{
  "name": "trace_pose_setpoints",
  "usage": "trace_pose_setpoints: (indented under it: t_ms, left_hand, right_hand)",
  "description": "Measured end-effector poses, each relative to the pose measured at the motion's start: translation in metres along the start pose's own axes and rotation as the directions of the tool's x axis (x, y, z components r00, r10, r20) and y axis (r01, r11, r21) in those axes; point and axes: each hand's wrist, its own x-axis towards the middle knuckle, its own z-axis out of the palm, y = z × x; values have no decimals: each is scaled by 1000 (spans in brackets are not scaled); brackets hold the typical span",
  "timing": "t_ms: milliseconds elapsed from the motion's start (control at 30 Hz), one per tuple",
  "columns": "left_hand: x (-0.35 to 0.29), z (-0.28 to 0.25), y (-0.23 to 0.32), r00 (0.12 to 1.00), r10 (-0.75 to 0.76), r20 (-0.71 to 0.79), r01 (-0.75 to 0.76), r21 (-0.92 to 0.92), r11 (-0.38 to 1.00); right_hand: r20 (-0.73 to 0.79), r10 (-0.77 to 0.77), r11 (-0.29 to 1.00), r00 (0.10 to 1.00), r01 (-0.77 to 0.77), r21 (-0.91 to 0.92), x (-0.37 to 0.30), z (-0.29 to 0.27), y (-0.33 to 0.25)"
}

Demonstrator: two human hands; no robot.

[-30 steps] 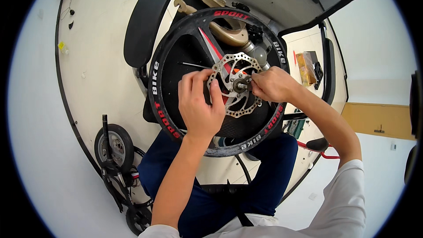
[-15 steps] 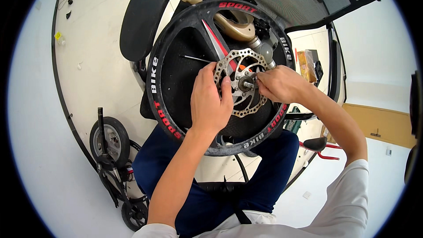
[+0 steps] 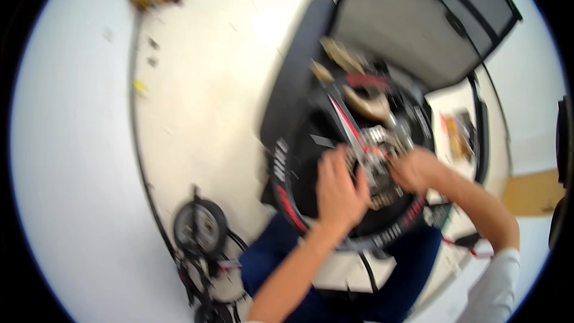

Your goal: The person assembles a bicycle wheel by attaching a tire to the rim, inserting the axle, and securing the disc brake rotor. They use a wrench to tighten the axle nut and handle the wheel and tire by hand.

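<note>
A black wheel [image 3: 289, 208] with red and white lettering lies flat across my lap and the seat in front of me. Fixed at its hub is a metal brake disc [image 3: 382, 198], smeared by motion. My left hand [image 3: 342, 190] rests at the disc's left edge, fingers stretched out and thumb apart. On the other side, by the hub axle, my right hand [image 3: 415, 169] has its fingers pinched together; blur hides what is between them. A pale streak, seemingly a thin rod [image 3: 323, 141], shows inside the wheel, left of the disc.
Gold-coloured fork parts [image 3: 369, 106] lie at the wheel's far side. A dark chair armrest [image 3: 299, 72] and mesh backrest [image 3: 397, 24] stand beyond. A small wheeled frame [image 3: 200, 230] is on the floor at left, and a yellow-orange package [image 3: 459, 134] at right.
The whole view has swung left and blurred, so everything appears further right and lower. Both hands keep about the same places on the disc and hub.
</note>
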Motion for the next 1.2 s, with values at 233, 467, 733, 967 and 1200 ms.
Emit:
trace_pose_setpoints:
  t_ms: [233, 467, 733, 967, 1200]
  left_hand:
    - [8, 2, 34, 902, 388, 190, -412, 108, 905]
    - [18, 17, 27, 872, 407, 273, -451, 126, 883]
    - [27, 22, 26, 856, 376, 355, -420, 55, 906]
    - [30, 29, 24, 872, 421, 251, -453, 87, 887]
    - [29, 40, 16, 875, 448, 184, -459, 21, 888]
  right_hand:
    - [-190, 58, 996, 980, -44, 78, -8, 17, -23]
    - [-226, 269, 940, 936, -204, 275, -6, 13, -30]
    - [-171, 349, 929, 922, -316, 191, -10, 1, -33]
    - [45, 271, 940, 961, -275, 202, -1, 3, -3]
    - [-70, 288, 874, 955, -233, 426, -27, -20, -14]
